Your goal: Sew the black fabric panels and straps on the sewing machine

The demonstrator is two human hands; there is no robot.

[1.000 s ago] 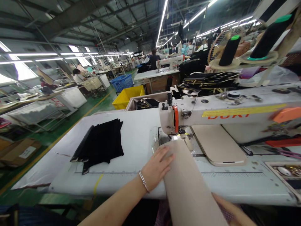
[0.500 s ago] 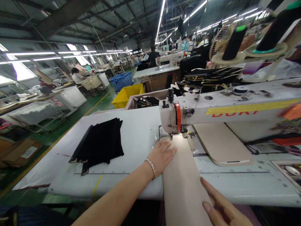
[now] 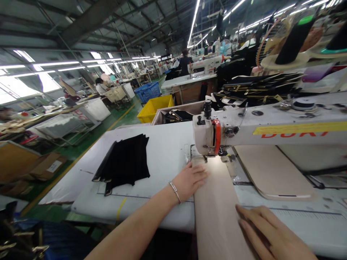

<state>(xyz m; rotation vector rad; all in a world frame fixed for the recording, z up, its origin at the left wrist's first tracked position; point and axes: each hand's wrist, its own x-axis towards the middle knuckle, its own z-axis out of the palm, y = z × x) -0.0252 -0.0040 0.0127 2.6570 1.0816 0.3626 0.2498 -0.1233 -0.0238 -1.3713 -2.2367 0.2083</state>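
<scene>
A long beige panel (image 3: 217, 213) runs from under the presser foot of the sewing machine (image 3: 207, 139) down over the table's front edge. My left hand (image 3: 188, 180), wearing a silver bangle, lies flat with fingers stretched across the panel's left edge, just in front of the needle area. Along the panel's right edge rests my right hand (image 3: 271, 231), its fingers extended and touching the edge. Right of the needle, under the machine arm, sits a stack of beige panels (image 3: 276, 173) with rounded corners.
Black fabric pieces (image 3: 127, 162) lie in a pile on the left of the white table (image 3: 168, 144). Behind the machine stand a bin (image 3: 159, 117) of black pieces and a heap of zippered black pieces (image 3: 257, 88). Thread cones (image 3: 294, 41) rise at upper right.
The view has swung left, so the scene sits further right. My right hand has turned flatter, its fingers now straighter along the panel edge. My left hand stays on the panel, slightly further from the needle.
</scene>
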